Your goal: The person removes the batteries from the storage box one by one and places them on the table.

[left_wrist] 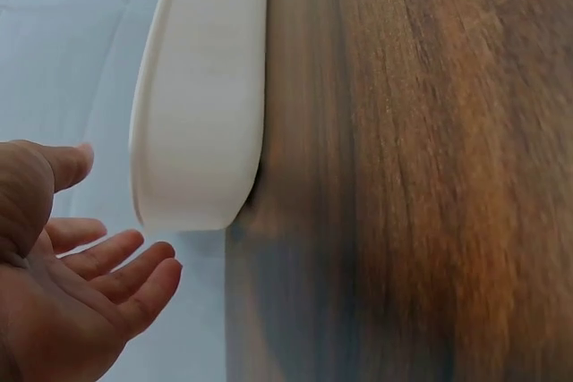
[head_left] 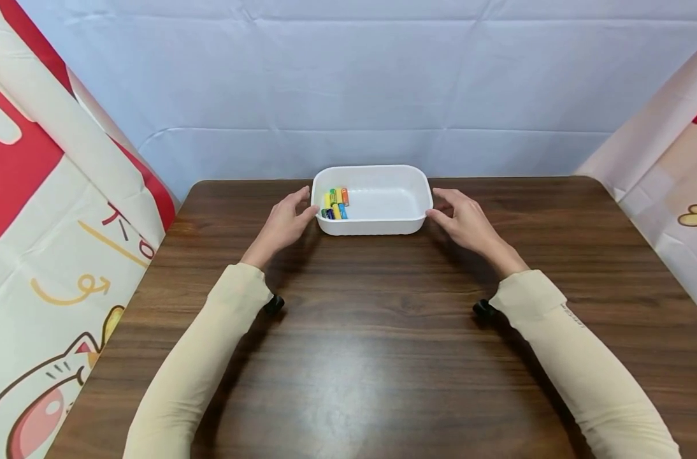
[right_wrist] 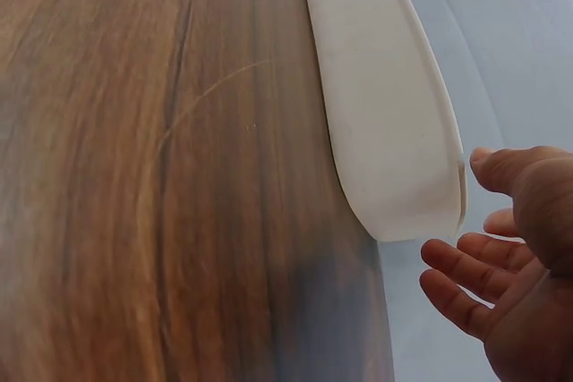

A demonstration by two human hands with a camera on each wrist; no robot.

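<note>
A white plastic tub (head_left: 377, 227) stands on the table at its far edge. Several small batteries (head_left: 336, 205), with yellow, green, orange and blue wraps, lie at the left end inside it. My left hand (head_left: 285, 224) is at the tub's left end, fingers loosely spread, thumb near the rim. At the opposite end, my right hand (head_left: 462, 220) holds a similar pose, thumb by the rim. Both wrist views show the fingers relaxed beside the tub's end wall, gripping nothing.
The dark wooden table (head_left: 371, 331) spans the space before me. Behind it hangs a pale blue-white cloth (head_left: 360, 83). Printed cloths flank the table, the left one (head_left: 50, 255) with red patches and a cartoon animal. Black wrist devices (head_left: 274, 305) sit under both cuffs.
</note>
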